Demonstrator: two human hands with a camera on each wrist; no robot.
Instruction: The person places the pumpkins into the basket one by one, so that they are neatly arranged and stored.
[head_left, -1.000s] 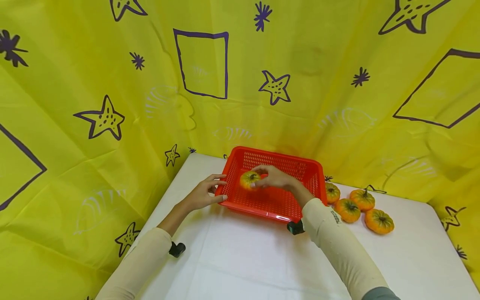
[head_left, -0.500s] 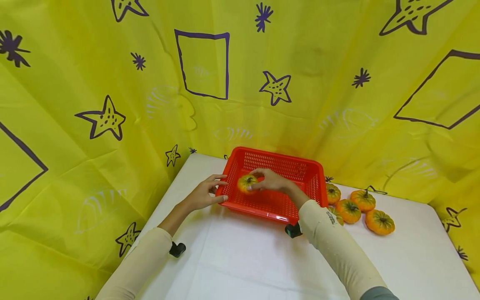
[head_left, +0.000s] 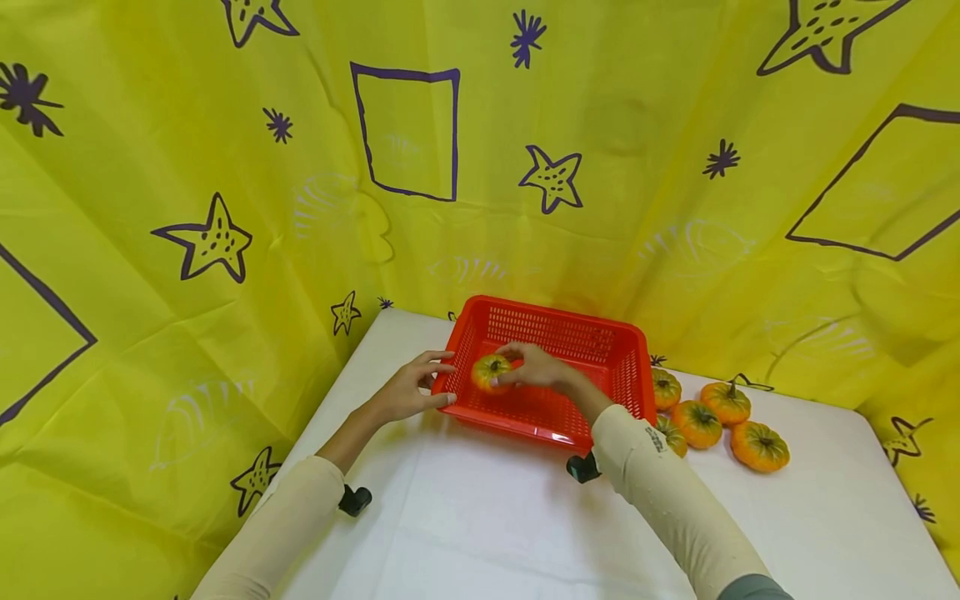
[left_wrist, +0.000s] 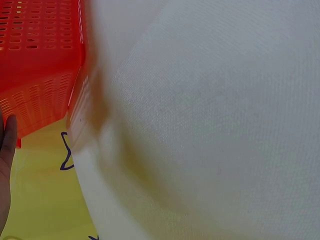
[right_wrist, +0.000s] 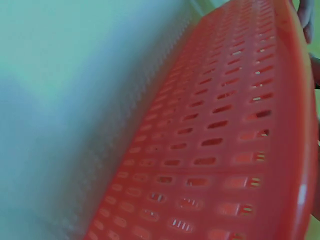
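Note:
In the head view, a red plastic basket (head_left: 555, 433) with slotted walls stands on the white table. My right hand (head_left: 538, 368) reaches into it over the near side and holds a small yellow-orange pumpkin (head_left: 489, 372), thumb in front and fingers behind. The pumpkin is at the left end of the basket, close over its floor. My left hand (head_left: 408, 387) is at the basket's left rim, its fingers and thumb spread and touching it. The left wrist view shows part of the left hand (left_wrist: 6, 155) against the basket's wall (left_wrist: 35, 100). The basket's slotted side (right_wrist: 210, 125) fills much of the right wrist view.
Several small orange pumpkins (head_left: 759, 447) lie in a group on the table (head_left: 465, 517) to the right of the basket, one partly behind the right sleeve. A yellow patterned curtain (head_left: 480, 233) hangs close behind the table and along its left side.
My right hand has carried the pumpkin slightly left and nearer to me inside the basket. The left hand has stayed at the rim.

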